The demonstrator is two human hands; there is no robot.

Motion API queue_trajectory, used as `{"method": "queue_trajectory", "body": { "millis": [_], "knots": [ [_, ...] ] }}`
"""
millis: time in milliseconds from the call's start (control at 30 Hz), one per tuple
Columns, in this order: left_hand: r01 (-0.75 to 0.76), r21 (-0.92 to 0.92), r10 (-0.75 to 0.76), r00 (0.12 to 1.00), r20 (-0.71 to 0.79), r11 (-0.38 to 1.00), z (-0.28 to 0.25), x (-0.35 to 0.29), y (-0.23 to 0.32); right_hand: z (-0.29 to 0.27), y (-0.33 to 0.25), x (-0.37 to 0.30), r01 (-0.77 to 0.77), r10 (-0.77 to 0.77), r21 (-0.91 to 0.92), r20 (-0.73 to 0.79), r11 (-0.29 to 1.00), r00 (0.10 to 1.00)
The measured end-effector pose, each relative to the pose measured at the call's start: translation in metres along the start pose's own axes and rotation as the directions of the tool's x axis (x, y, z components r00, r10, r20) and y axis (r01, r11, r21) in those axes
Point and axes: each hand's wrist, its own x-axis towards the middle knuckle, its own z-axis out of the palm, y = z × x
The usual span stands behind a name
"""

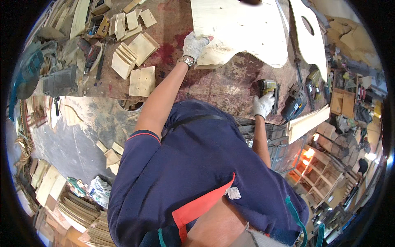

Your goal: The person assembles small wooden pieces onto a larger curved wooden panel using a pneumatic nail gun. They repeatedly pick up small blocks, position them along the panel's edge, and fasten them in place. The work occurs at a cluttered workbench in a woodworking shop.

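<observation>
My gloved left hand [196,46] touches the left edge of the pale board [240,31] on the workbench [224,88]; can't tell if it's clamped. Right hand [263,105] wrapped round the power tool [268,85], near my bench edge.

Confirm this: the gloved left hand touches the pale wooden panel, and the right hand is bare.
Not right: the head view shows a white glove on the right hand. The gloved left hand does touch the pale wooden panel.
</observation>
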Motion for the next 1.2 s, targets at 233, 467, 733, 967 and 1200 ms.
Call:
{"method": "queue_trajectory", "body": {
  "millis": [233, 467, 733, 967, 1200],
  "knots": [
    [-0.040, 0.095, 0.042, 0.999, -0.023, 0.995, 0.009, 0.009, -0.004, 0.017, 0.033, 0.055, 0.023, -0.011, -0.036, 0.296, 0.999, 0.955],
    [-0.044, 0.112, 0.053, 0.995, -0.079, 0.993, 0.006, 0.013, -0.018, -0.130, -0.043, 0.018, 0.033, -0.385, 0.643, 0.415, 0.765, 0.825],
    [0.008, 0.127, -0.001, 0.999, -0.049, 0.992, 0.007, 0.010, -0.012, -0.195, -0.133, -0.033, 0.122, -0.597, 0.780, 0.358, 0.614, 0.718],
    [-0.006, 0.167, 0.017, 0.998, -0.065, 0.986, 0.007, 0.009, -0.007, -0.184, -0.145, -0.032, 0.162, -0.583, 0.716, 0.392, 0.679, 0.712],
    [-0.037, 0.118, 0.045, 0.997, -0.062, 0.992, 0.009, 0.008, -0.010, -0.166, -0.139, -0.022, 0.310, -0.606, 0.624, 0.338, 0.718, 0.720]
  ]
}}
